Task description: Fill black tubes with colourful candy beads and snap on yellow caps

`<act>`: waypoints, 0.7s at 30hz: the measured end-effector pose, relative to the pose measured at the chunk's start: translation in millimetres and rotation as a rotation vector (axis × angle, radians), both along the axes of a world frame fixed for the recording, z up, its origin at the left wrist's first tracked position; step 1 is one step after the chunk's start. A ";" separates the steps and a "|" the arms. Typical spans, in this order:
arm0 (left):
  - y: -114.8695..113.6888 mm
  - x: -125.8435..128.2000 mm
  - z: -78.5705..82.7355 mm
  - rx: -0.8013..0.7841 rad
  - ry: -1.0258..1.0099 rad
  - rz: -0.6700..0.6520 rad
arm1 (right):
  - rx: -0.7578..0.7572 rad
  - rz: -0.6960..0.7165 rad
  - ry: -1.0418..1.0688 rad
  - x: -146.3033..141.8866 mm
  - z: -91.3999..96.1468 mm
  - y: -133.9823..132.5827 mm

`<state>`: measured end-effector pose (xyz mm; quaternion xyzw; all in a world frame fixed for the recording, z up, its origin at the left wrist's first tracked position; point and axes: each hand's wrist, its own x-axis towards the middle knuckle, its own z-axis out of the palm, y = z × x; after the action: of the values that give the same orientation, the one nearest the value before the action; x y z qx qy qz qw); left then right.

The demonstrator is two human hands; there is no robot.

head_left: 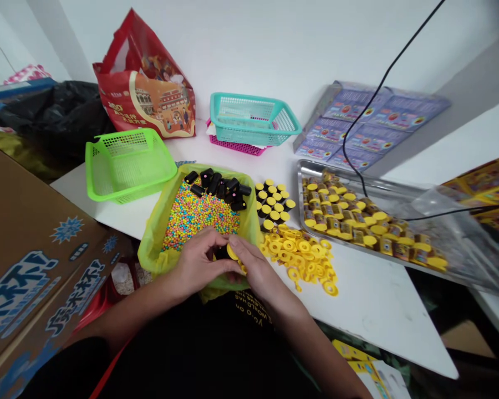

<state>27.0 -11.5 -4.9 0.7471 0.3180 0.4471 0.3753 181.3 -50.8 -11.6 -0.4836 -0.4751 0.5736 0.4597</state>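
My left hand (pixel 199 261) and my right hand (pixel 251 260) meet over the front edge of a basket lined with a yellow-green plastic bag (pixel 158 244). The left hand grips a small black tube (pixel 221 254), and my right fingers pinch a yellow cap (pixel 233 252) against it. Inside the bag lie multicoloured candy beads (pixel 199 219), with several black tubes (pixel 218 185) on top. Right of my hands are loose yellow plastic rings (pixel 299 257). Beyond them stand capped black tubes (pixel 272 202), and a metal tray (pixel 349 216) holds several more.
A lime-green basket (pixel 127 163), a teal basket (pixel 253 119) and a pink basket (pixel 233 147) stand on the white table (pixel 370 299). Behind are a red printed bag (pixel 143 83) and printed card sheets (pixel 370 124). A cardboard box (pixel 29 260) rises at left; a black cable (pixel 357 149) crosses the tray's back corner.
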 end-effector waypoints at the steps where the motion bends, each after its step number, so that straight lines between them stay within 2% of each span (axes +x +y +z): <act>1: 0.8 -1.3 -0.4 0.013 0.004 0.006 | 0.004 -0.011 0.016 -0.7 0.1 0.6; 4: 2.1 -3.7 -1.7 -0.051 0.012 0.054 | 0.021 -0.075 0.032 -3.7 4.2 3.2; 7: -0.7 -0.3 -1.5 -0.297 -0.023 -0.031 | 0.009 -0.090 -0.010 -7.1 8.3 5.7; 9: -4.7 5.4 0.1 -0.474 -0.091 -0.116 | 0.058 -0.105 -0.052 -9.1 8.4 6.5; 11: -9.0 12.2 2.2 -0.587 -0.174 -0.119 | 0.106 -0.137 -0.074 -11.0 7.4 6.6; 16: -16.3 22.8 2.2 -0.580 -0.288 -0.034 | 0.119 -0.196 -0.032 -15.9 7.6 6.4; 21: -21.3 24.8 -11.6 -0.412 -0.289 0.067 | 0.095 -0.288 0.103 -27.1 6.6 6.8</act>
<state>51.8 -32.8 -16.5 0.5721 0.3699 0.4874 0.5462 154.2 -44.0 -5.0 -0.4942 -0.4032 0.5029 0.5833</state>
